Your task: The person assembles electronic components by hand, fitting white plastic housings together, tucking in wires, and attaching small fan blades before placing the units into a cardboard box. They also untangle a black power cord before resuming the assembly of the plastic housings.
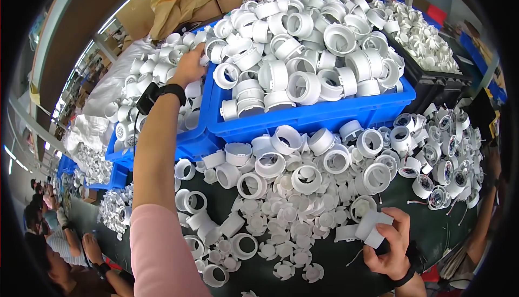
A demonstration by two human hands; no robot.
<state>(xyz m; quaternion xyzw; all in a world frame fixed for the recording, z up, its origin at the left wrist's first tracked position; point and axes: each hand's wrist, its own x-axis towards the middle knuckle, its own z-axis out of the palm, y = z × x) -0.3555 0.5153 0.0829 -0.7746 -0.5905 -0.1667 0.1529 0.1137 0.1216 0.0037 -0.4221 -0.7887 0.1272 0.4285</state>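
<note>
head view: half-curled right hand (393,249), four o'clock, pinches white fitting (372,228), likely for steadiness; left hand (190,65), near ten-thirty, is too hidden to tell.

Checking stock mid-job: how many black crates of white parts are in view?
1: the black crate, at the upper right, beside the heaped blue bin; others may be hidden.

Smooth, matt plastic ring (373,228)

On the counter (327,272), rings (238,154) and caps (254,208) lie before the heaped middle bin (313,118); another bin (189,144) stands left, a crate (440,84) right.
</note>
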